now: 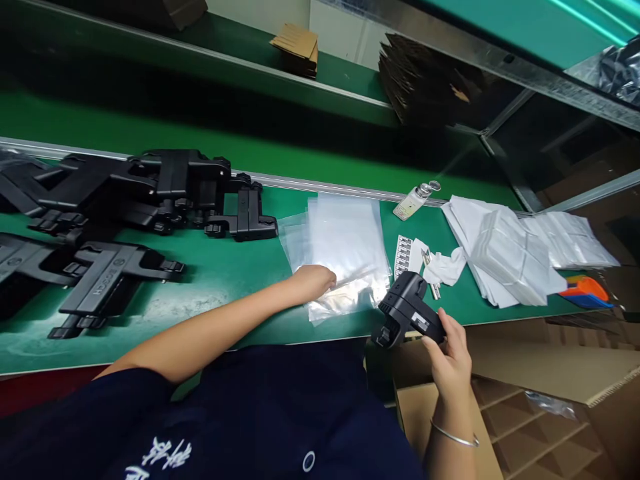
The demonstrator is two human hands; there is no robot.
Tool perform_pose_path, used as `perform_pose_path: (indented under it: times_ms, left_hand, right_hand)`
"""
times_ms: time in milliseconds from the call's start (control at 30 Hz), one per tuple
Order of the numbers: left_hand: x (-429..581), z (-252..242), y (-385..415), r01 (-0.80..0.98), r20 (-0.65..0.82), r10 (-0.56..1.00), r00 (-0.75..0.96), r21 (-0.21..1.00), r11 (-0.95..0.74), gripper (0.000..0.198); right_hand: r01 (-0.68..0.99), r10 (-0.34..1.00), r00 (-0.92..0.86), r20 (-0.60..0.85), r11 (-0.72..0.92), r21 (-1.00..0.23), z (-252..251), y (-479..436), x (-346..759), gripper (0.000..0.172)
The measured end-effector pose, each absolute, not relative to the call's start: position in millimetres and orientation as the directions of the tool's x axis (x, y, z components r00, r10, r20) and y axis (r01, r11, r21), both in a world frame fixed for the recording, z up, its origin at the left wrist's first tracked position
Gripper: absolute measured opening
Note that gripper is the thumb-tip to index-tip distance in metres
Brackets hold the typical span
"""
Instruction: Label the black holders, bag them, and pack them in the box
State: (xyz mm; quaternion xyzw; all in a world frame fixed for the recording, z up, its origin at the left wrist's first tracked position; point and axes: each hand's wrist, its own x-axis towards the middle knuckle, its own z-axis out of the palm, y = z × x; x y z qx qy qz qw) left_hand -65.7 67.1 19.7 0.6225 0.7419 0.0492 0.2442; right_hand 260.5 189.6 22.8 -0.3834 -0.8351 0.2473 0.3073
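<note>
My right hand (451, 353) grips one end of a black plastic clamp-like holder (407, 310) with a small white label, raised over the table's front edge. My left hand (315, 283) has its fingers curled together on the stack of clear plastic bags (345, 233), pinching at the top bag near its lower left part; the fingertips are partly hidden. To the left lie several more black holders of the same kind, one (107, 280) with lettering on its flat face and another (245, 213) close to the bags.
Behind the bags lies a small bottle with a metal cap (413, 202). A label sheet (403, 255) and crumpled white cloth (445, 268) are right of them. White packs (515, 250) and an orange-blue tray (585, 291) sit farther right. A divided cardboard box (540, 427) stands below; folded cardboard (297, 47) is on the shelf.
</note>
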Motion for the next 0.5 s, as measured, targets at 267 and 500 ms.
perform_pose_path:
  times_ms: [267,500]
  left_hand:
    - [-75.4,26.7,58.0,0.909,-0.236,0.962,-0.138,0.356,0.218,0.022]
    - [-82.8,23.7,56.9,0.908,-0.258,0.956,-0.137,0.353,0.225,0.027]
  right_hand:
    - [0.458,0.708,-0.672,0.219,0.629,-0.628,31.1,185.4,244.8,0.046]
    - [0.298,0.524,-0.843,0.12,0.642,-0.706,34.4,176.5,199.8,0.047]
